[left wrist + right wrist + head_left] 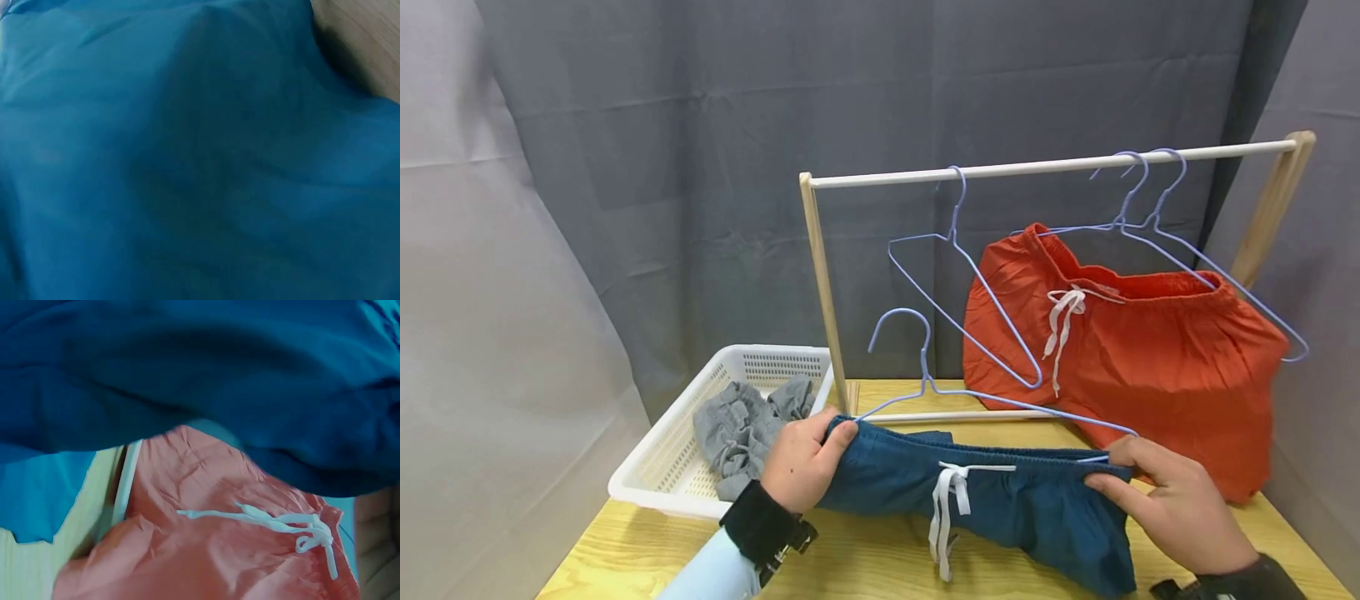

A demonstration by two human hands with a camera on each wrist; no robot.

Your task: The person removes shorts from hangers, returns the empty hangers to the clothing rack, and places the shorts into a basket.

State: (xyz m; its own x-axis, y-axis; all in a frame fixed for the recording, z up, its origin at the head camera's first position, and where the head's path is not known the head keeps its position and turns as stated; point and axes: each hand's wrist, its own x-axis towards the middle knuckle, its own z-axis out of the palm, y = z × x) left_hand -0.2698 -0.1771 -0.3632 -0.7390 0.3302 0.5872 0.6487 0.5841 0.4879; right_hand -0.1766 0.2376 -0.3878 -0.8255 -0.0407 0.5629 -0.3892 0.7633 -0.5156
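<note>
In the head view a pair of dark blue shorts (1030, 500) with a white drawstring (951, 492) is stretched between both hands above the table. My left hand (801, 462) pinches the waistband's left end, thumb on the front. At the other end, my right hand (1180, 504) grips the waistband between thumb and fingers. A lilac wire hanger (1000, 395) stands up out of the waistband, its lower part hidden inside; its hook is free of the rail. Blue cloth (200, 150) fills most of the left wrist view. The right wrist view shows the shorts (200, 381) from close by.
Behind stands a rack with a white rail (1030, 169), carrying a bare hanger (981, 279) and, further right, orange shorts (1150, 375) on hangers. A white basket (658, 433) with grey clothing (741, 433) sits at left on the wooden table (865, 558).
</note>
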